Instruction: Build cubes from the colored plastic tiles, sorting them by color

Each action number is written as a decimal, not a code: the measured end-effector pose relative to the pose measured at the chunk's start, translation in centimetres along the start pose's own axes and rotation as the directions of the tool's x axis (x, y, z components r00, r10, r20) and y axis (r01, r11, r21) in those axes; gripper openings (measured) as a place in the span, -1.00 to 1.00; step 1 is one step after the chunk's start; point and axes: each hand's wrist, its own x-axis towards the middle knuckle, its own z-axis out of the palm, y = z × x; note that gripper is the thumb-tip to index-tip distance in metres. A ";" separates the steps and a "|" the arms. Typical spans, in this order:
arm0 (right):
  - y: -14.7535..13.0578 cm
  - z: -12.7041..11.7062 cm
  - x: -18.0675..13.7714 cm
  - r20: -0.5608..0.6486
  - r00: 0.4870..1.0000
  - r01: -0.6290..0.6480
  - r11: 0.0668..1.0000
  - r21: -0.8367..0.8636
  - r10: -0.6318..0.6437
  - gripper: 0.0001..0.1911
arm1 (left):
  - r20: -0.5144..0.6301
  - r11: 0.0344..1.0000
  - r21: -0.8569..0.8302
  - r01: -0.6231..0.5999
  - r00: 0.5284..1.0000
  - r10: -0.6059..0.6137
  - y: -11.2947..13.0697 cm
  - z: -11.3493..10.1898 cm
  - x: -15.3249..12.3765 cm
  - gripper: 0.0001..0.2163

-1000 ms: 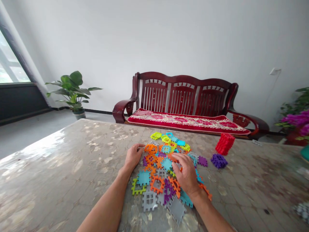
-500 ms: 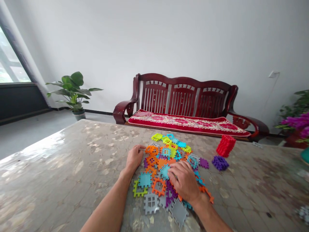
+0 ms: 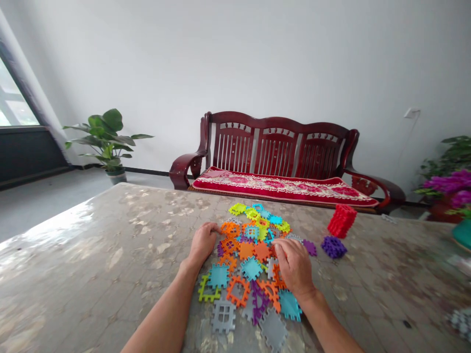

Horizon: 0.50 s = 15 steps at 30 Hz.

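On the bench (image 3: 110, 260), a loose heap of notched tiles (image 3: 246, 251). At nine o'clock of the heap, left hand (image 3: 204, 242) with fingers bent, touching or just beside an orange window tile (image 3: 231, 231); cannot tell whether gripping. At three o'clock, right hand (image 3: 295, 265) over the tiles, fingers curled side by side, tips partly hidden; cannot tell whether clamped on anything. Toward two o'clock, a red stack (image 3: 341, 221), with a purple stack (image 3: 333, 247) near it.

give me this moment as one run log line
left hand: beside orange pieces | right hand: over right side of notched-piece pile, grip unclear | red stack, purple stack: right of pile
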 end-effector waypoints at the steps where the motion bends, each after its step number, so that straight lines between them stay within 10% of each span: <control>1: 0.5 -0.1 0.2 -0.013 1.000 -0.026 0.999 -0.022 0.026 -0.68 | 0.006 1.000 0.005 -0.012 1.000 0.012 0.0 0.1 0.0 -0.68; 15: 1.8 0.9 -0.3 0.150 0.987 -0.031 0.989 -0.142 0.053 -0.69 | 0.256 0.985 0.038 -0.168 0.954 0.153 -0.5 -1.5 -0.3 -0.75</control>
